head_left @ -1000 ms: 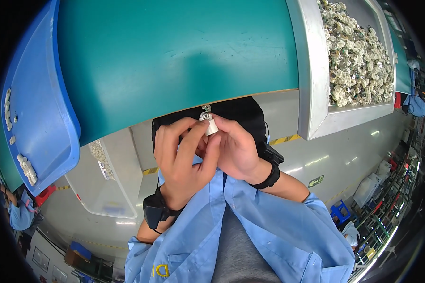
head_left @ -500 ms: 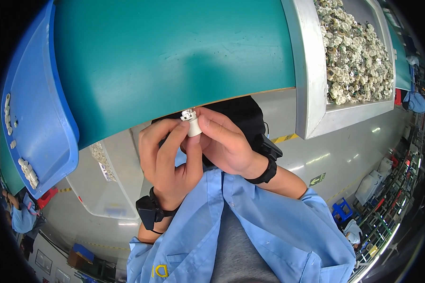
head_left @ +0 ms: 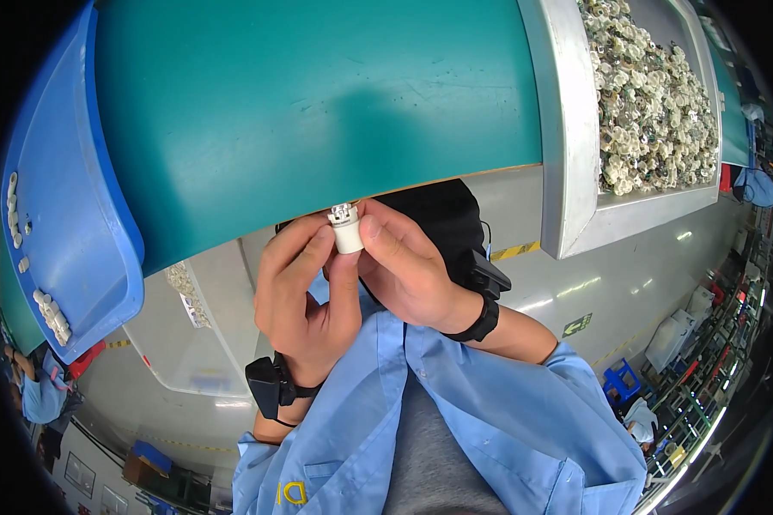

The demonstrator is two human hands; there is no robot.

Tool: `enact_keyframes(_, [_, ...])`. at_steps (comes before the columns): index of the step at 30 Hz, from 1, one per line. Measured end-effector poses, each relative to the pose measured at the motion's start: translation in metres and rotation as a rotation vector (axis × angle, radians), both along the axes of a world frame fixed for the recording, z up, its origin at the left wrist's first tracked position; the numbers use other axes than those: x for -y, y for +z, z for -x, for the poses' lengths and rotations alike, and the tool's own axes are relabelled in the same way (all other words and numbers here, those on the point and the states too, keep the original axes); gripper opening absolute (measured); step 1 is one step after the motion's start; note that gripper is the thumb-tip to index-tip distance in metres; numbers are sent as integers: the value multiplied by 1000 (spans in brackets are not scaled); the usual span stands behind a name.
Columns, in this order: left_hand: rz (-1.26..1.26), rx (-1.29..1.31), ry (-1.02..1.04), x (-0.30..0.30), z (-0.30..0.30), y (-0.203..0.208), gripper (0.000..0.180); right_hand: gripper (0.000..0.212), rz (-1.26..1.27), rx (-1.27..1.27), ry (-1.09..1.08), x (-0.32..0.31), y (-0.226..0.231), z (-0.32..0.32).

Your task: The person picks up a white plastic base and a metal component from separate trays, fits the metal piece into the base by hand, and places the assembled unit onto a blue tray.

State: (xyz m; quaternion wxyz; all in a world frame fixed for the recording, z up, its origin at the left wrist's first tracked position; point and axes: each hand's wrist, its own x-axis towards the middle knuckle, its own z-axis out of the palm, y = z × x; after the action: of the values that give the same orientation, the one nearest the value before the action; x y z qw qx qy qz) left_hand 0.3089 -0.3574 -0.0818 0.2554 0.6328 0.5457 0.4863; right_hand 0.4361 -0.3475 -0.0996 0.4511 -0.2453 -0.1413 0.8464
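Between both hands, just off the near edge of the green table (head_left: 318,112), is a small white cylindrical fitting (head_left: 347,236) with a notched top that shows some metal. My left hand (head_left: 305,292) pinches its left side, thumb low and fingertips against the upper wall. From the other side, my right hand (head_left: 412,266) grips it with the thumb on the right wall; the remaining right fingers lie partly hidden behind it. The fitting stands about upright.
A metal-framed tray (head_left: 567,172) heaped with small white parts (head_left: 653,112) stands at the right. At the left is a blue tray (head_left: 77,206) holding several white fittings (head_left: 51,318). A translucent bin (head_left: 189,352) sits below the table's left side.
The fitting has turned a little toward upright, and more of its white wall shows. My left fingers have shifted left along it, while the right hand keeps its grip.
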Motion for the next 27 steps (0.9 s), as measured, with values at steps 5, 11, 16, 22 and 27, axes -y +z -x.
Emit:
enact_keyframes(5, [8,-8,5,-1,-1,2,30,42,-18,-6,34,-1,2,-3])
enact_keyframes(11, [32,-20,1,0,0,4,30,44,15,4,15,2,4,-1])
enact_keyframes(16, [23,-19,-8,-1,3,4,29,31,86,37,-108,2,18,10])
enact_keyframes(22, [23,-17,12,2,0,5,31,33,94,14,-75,6,20,5])
enact_keyframes(27, [43,-32,-2,2,4,8,33,33,107,1,-108,7,22,9])
